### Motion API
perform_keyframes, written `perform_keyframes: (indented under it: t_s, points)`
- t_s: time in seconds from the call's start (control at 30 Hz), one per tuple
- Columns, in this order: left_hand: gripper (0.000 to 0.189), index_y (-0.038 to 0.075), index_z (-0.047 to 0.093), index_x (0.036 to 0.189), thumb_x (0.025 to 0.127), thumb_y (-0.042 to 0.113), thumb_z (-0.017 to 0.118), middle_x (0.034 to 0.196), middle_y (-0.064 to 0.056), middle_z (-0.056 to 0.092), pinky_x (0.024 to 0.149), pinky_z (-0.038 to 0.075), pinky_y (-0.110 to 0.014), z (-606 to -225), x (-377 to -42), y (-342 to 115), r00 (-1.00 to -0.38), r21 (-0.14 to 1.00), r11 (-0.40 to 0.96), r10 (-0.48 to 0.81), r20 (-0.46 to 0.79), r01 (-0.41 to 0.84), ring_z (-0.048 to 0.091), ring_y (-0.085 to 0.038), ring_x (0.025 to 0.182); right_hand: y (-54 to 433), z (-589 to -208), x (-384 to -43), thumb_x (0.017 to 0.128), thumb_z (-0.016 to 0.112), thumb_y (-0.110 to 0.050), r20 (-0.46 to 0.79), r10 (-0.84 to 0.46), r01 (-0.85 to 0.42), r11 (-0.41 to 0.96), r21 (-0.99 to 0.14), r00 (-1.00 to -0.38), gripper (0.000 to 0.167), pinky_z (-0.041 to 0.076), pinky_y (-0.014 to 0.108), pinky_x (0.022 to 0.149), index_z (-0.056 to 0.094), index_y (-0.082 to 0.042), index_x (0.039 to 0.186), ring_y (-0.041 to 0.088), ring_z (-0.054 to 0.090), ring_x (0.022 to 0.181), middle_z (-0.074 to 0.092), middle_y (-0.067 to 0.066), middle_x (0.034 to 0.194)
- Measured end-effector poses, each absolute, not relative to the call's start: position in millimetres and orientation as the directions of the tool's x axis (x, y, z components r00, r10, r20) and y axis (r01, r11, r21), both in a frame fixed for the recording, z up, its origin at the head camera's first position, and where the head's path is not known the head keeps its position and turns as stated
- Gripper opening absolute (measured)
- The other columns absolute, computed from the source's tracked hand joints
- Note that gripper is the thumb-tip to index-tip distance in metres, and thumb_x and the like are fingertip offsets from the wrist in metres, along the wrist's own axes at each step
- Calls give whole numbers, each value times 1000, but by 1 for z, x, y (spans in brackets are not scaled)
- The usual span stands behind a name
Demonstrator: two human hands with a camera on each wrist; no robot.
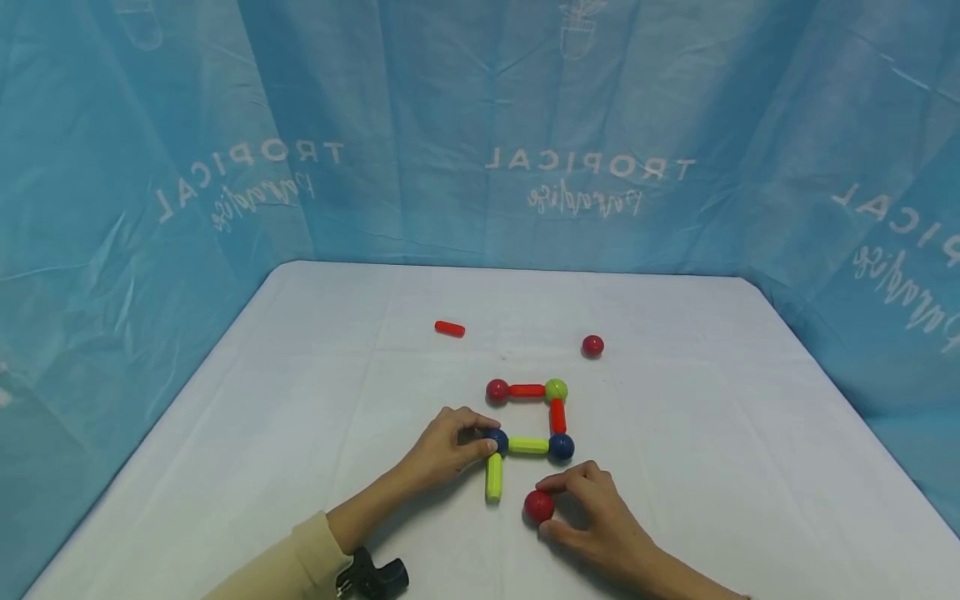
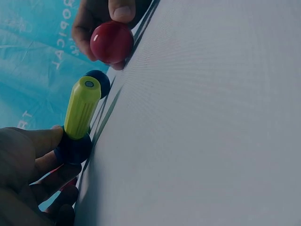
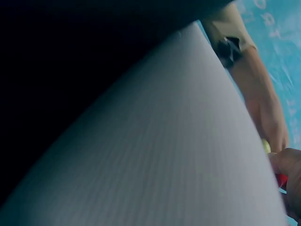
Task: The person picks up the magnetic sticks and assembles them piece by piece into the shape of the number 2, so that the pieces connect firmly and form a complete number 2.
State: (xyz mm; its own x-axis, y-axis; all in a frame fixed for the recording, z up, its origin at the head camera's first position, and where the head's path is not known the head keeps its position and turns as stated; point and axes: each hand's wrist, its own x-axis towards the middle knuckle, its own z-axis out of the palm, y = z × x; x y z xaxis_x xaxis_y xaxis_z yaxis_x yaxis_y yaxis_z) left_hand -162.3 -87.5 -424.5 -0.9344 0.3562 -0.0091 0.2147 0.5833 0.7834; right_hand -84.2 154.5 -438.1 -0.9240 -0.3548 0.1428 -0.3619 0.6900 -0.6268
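My left hand [image 1: 450,446] pinches a dark blue ball [image 1: 497,441] between thumb and fingers at the near left corner of a stick-and-ball figure. From that ball one yellow-green stick [image 1: 493,478] points toward me, and another yellow-green stick [image 1: 528,446] runs right to a second blue ball [image 1: 561,447]. Red sticks, a green ball [image 1: 556,389] and a red ball at the far left corner [image 1: 497,392] make up the rest. My right hand [image 1: 600,521] grips a loose red ball [image 1: 539,506] to the right of the stick that points toward me; the left wrist view shows this red ball [image 2: 112,42] too.
A loose red stick [image 1: 450,329] lies at the back, left of the figure. Another red ball [image 1: 592,346] sits behind it to the right. All stand on a white-covered table [image 1: 712,400], with a blue printed curtain [image 1: 435,108] around its far sides.
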Motion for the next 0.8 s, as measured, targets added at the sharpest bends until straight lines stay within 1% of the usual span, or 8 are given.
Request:
perform_keyframes:
  t_s: [0.07,0.17,0.3,0.43,0.7,0.8]
  points:
    - [28,20,67,115,86,23,67,109,3,64,86,41,-33,-425,-163,-88,-934,785,583,356,-13,212,46,-14,98,147,-439,-84,78,75,-38,166,-403,-410,655,-634,-900,40,41,26,83,59,-32,114,1,39,100,50,-22,107]
    - [29,20,67,115,86,23,67,110,3,64,85,41,-32,-424,-163,-87,-935,783,588,354,-21,205,46,-15,98,136,-441,-83,79,73,-40,212,-454,-477,616,-627,-865,40,40,26,82,60,-30,115,0,40,99,51,-21,108]
    - [29,20,67,115,86,23,67,111,2,64,84,41,-32,-424,-162,-87,-937,782,590,349,-24,199,45,-15,98,124,-442,-82,79,72,-43,250,-475,-518,596,-614,-844,42,40,27,82,60,-27,115,-1,40,98,54,-20,106]
    - [28,20,67,115,87,24,67,111,2,64,85,41,-33,-424,-162,-88,-937,785,586,349,-22,200,45,-15,98,118,-442,-83,79,71,-44,267,-477,-529,583,-617,-837,42,39,26,83,59,-27,115,-2,40,97,56,-21,106]
    - [29,19,67,115,87,23,66,110,2,64,86,41,-34,-425,-162,-88,-933,787,578,361,-7,218,45,-15,98,114,-443,-86,80,72,-38,291,-462,-535,589,-605,-838,36,40,25,83,60,-27,112,-1,42,95,58,-19,104]
    - [29,18,67,115,86,23,66,110,2,64,86,40,-34,-425,-162,-88,-932,788,575,362,-5,219,45,-15,98,114,-443,-87,80,73,-37,280,-460,-526,588,-615,-842,36,39,26,83,60,-27,112,-1,42,94,59,-19,104]
